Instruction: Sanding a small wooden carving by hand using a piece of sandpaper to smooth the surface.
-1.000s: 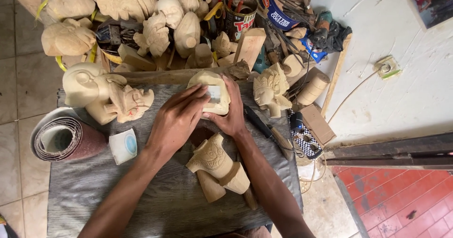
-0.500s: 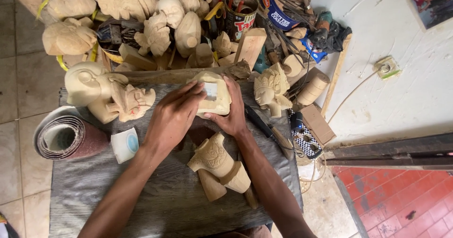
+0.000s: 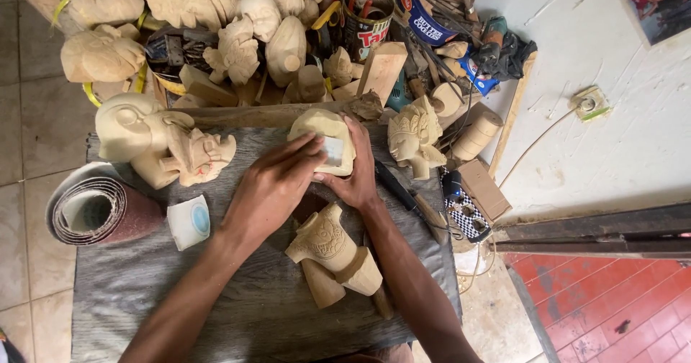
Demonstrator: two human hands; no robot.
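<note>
My right hand [image 3: 356, 179] grips the carving [image 3: 322, 136] at twelve o'clock on the surface [image 3: 144, 284], steadying it, so my left hand [image 3: 270, 190] can press sandpaper [image 3: 332, 150] flat against it.

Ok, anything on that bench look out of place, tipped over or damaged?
One thing: a carved figure lies on its side on the grey bench just below both hands, while other carvings stand. The left hand and right hand hold a pale carving. No damage visible.

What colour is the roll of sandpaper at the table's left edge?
Reddish-brown outside, pale grey backing inside: sandpaper roll, head view.
</note>
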